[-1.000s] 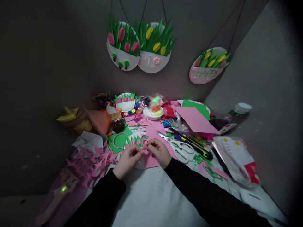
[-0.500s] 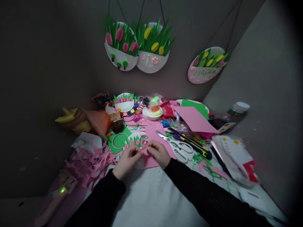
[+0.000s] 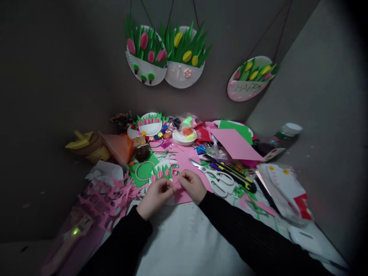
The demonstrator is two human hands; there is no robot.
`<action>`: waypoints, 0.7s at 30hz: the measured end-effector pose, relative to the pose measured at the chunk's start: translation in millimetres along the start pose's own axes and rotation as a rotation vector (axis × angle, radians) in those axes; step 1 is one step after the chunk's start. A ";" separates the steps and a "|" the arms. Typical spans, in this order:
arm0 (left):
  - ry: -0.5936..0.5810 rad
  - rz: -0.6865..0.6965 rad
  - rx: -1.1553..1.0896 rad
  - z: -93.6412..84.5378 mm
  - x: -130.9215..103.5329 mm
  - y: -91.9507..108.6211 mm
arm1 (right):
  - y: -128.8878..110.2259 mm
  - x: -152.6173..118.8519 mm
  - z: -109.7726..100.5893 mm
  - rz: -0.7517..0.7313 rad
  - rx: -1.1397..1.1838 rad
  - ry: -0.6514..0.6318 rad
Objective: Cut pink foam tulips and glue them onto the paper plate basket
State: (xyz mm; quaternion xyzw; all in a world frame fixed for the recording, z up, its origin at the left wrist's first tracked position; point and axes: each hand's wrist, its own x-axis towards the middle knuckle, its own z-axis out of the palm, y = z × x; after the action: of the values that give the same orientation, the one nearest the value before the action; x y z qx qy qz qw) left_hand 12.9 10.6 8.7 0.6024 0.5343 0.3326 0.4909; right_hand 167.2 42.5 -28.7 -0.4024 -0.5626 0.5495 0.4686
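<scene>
My left hand (image 3: 156, 195) and my right hand (image 3: 193, 186) meet above the front of a pink paper sheet (image 3: 186, 153), both with fingertips pinched. Between them is a small pink paper piece (image 3: 176, 184), hard to make out against the pink sheet beneath. Just behind my left hand lies a white paper plate with green paper grass and pink tulips (image 3: 163, 172), partly covered by the hand. White-handled scissors (image 3: 217, 178) rest right of my right hand, blades towards the sheet. A ring (image 3: 145, 171) lies on green paper (image 3: 136, 178) to the left.
Pink paper scraps with cut-out holes (image 3: 103, 203) pile up at left. Black-and-yellow cutters (image 3: 235, 174) and a plastic packet (image 3: 284, 191) lie at right. A capped bottle (image 3: 287, 132) stands behind. Decorated plates (image 3: 185, 74) hang on the wall.
The fingertips have drawn slightly apart, and the left fingers have shifted a little on the pink piece. The view has moved slightly; the table things stay put.
</scene>
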 end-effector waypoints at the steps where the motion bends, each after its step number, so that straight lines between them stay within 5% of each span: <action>1: 0.003 0.000 0.001 0.0 0.1 -0.5 | 0.4 0.2 -0.2 0.000 -0.006 0.002; 21: 0.011 -0.014 0.001 1.2 1.5 -2.4 | -3.5 0.3 0.6 0.031 0.041 0.003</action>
State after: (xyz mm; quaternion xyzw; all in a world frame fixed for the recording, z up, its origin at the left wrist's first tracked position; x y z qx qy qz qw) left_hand 13.6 11.6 5.9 0.5972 0.5414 0.3319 0.4899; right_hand 166.7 42.3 -25.1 -0.4021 -0.5446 0.5674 0.4689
